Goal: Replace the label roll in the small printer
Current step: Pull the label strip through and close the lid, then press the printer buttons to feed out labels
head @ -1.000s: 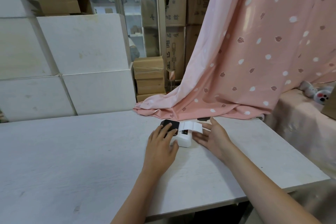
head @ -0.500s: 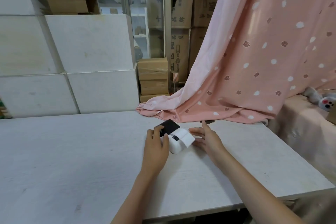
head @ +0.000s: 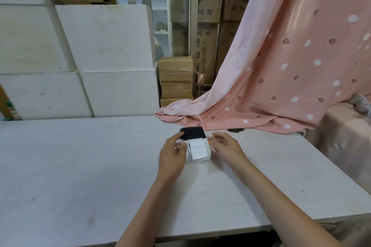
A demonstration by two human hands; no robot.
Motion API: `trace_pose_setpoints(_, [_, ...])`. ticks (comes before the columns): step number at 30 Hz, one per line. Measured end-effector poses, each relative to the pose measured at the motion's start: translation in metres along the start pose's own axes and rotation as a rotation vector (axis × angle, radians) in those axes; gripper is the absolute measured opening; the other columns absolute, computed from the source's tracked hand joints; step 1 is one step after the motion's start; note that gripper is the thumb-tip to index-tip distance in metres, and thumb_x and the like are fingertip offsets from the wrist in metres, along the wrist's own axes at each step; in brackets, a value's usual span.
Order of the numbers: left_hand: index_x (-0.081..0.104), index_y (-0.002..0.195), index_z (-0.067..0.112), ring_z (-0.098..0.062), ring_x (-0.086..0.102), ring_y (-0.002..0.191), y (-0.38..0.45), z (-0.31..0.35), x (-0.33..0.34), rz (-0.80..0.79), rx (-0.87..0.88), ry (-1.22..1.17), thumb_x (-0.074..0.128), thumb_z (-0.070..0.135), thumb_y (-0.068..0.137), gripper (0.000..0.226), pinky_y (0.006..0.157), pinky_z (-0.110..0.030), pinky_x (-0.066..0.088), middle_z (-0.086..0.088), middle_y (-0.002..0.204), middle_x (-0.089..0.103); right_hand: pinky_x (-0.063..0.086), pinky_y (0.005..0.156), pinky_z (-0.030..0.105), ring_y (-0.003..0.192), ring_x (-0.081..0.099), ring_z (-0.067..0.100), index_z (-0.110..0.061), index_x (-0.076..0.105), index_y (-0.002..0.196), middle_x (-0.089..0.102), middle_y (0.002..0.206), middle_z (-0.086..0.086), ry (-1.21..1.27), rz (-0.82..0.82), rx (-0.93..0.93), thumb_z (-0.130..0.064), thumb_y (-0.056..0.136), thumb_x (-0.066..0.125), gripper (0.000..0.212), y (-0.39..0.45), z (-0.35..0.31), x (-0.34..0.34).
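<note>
White plastic printer [head: 197, 151] sits on the pale surface [head: 80, 166], middle of the far half, just near of the pink curtain [head: 281, 66] hem. Black lid [head: 193, 133] hinged up at the far side. Label strip [head: 198, 149] trails out over the near face; the roll itself not clearly visible in the bay.

Risks, as judged:
- Printer is light and unclamped. A one-sided push on the lid could skid it toward the curtain folds.
- Loose strip could crease or catch under the lid if that closes before the paper is cleared.
- Lid hinge could strain if levered past its stop.

Hands:
- Left hand [head: 173, 153]: fingers curled, partly closed, fingertips touching the lid's left edge and the printer's left side. Reads as a steadying pinch, not a full grip.
- Right hand [head: 224, 145]: loosely spread, empty, fingers just beside the printer's right side near an orange tab [head: 209, 142]. Contact cannot be told; slightly blurred.
</note>
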State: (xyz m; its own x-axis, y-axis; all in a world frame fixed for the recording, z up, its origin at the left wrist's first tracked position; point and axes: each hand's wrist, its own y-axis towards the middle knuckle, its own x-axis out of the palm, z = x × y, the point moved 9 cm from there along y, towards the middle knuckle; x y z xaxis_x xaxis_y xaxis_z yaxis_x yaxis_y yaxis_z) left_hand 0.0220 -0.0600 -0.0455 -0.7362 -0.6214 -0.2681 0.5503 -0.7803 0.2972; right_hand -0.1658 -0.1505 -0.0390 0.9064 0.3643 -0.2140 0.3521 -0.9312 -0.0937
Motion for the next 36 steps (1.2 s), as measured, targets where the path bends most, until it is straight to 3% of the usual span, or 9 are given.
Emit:
trace_pose_setpoints(3, [0.054, 0.135, 0.031, -0.003, 0.061, 0.111, 0.001, -0.003, -0.004, 0.023, -0.068, -0.054, 0.058, 0.023, 0.097, 0.039, 0.080, -0.006, 0.046, 0.013, 0.134, 0.057, 0.039, 0.102, 0.023, 0.126, 0.058, 0.011, -0.020, 0.055, 0.149, 0.060, 0.139, -0.005, 0.043, 0.002, -0.015, -0.016, 0.104, 0.058, 0.046, 0.005, -0.003, 0.013])
trace_pose_setpoints(6, [0.049, 0.142, 0.030, -0.007, 0.055, 0.120, 0.002, -0.006, -0.004, 0.018, -0.182, -0.099, 0.058, 0.022, 0.096, 0.047, 0.084, -0.015, 0.040, 0.012, 0.135, 0.056, 0.049, 0.093, 0.020, 0.115, 0.068, 0.011, -0.021, 0.062, 0.144, 0.072, 0.132, -0.005, 0.077, -0.017, -0.036, -0.006, 0.102, 0.051, 0.045, 0.005, -0.006, 0.027])
trace_pose_setpoints(8, [0.047, 0.145, 0.026, -0.009, 0.054, 0.125, 0.004, -0.003, 0.001, -0.020, -0.206, -0.109, 0.055, 0.020, 0.098, 0.048, 0.086, -0.017, 0.039, 0.008, 0.135, 0.057, 0.052, 0.094, 0.027, 0.118, 0.070, 0.017, -0.025, 0.064, 0.145, 0.076, 0.129, -0.006, 0.061, -0.036, -0.054, -0.005, 0.099, 0.048, 0.053, 0.006, -0.006, 0.035])
trace_pose_setpoints(13, [0.056, 0.137, 0.034, -0.007, 0.062, 0.113, 0.007, 0.005, 0.007, -0.050, -0.151, -0.011, 0.048, 0.021, 0.098, 0.042, 0.085, -0.019, 0.046, 0.009, 0.121, 0.069, 0.053, 0.095, 0.034, 0.120, 0.069, 0.023, -0.038, 0.065, 0.143, 0.079, 0.123, -0.007, 0.026, -0.059, -0.070, -0.007, 0.096, 0.046, 0.059, 0.002, -0.007, 0.036])
trace_pose_setpoints(16, [0.055, 0.135, 0.038, 0.001, 0.063, 0.095, 0.005, 0.007, 0.008, -0.053, -0.092, 0.084, 0.043, 0.021, 0.101, 0.040, 0.077, -0.013, 0.046, 0.013, 0.107, 0.071, 0.052, 0.108, 0.043, 0.125, 0.068, 0.017, -0.040, 0.063, 0.144, 0.076, 0.128, -0.013, 0.007, -0.087, -0.113, -0.012, 0.092, 0.047, 0.061, 0.000, -0.008, 0.038])
trace_pose_setpoints(22, [0.057, 0.122, 0.042, 0.010, 0.060, 0.091, -0.002, 0.017, 0.011, -0.081, -0.035, 0.094, 0.041, 0.016, 0.099, 0.038, 0.068, -0.006, 0.042, 0.019, 0.098, 0.069, 0.054, 0.106, 0.037, 0.121, 0.070, 0.009, -0.041, 0.067, 0.135, 0.078, 0.123, -0.016, 0.003, -0.107, -0.167, -0.004, 0.094, 0.051, 0.058, -0.002, -0.009, 0.037])
trace_pose_setpoints(27, [0.054, 0.102, 0.059, 0.025, 0.055, 0.088, -0.002, 0.014, 0.007, -0.072, -0.139, -0.034, 0.052, 0.017, 0.096, 0.042, 0.073, -0.006, 0.042, 0.035, 0.096, 0.060, 0.051, 0.109, 0.039, 0.122, 0.068, 0.009, -0.050, 0.068, 0.130, 0.077, 0.122, -0.019, -0.033, -0.099, -0.192, -0.009, 0.092, 0.052, 0.058, -0.001, -0.010, 0.040])
trace_pose_setpoints(32, [0.058, 0.133, 0.039, 0.002, 0.058, 0.118, 0.001, 0.001, 0.007, -0.106, -0.216, -0.144, 0.055, 0.018, 0.094, 0.045, 0.090, -0.016, 0.045, 0.016, 0.129, 0.064, 0.052, 0.103, 0.030, 0.117, 0.069, 0.004, -0.052, 0.068, 0.126, 0.078, 0.121, -0.020, -0.016, -0.105, -0.197, -0.005, 0.092, 0.052, 0.060, -0.002, -0.010, 0.039])
trace_pose_setpoints(36, [0.058, 0.134, 0.037, 0.001, 0.058, 0.120, 0.000, 0.002, 0.007, -0.115, -0.212, -0.166, 0.058, 0.016, 0.093, 0.046, 0.099, -0.024, 0.047, 0.015, 0.129, 0.065, 0.051, 0.097, 0.020, 0.116, 0.069, -0.002, -0.048, 0.065, 0.129, 0.077, 0.120, -0.025, 0.016, -0.107, -0.192, 0.001, 0.094, 0.050, 0.062, -0.003, -0.010, 0.036])
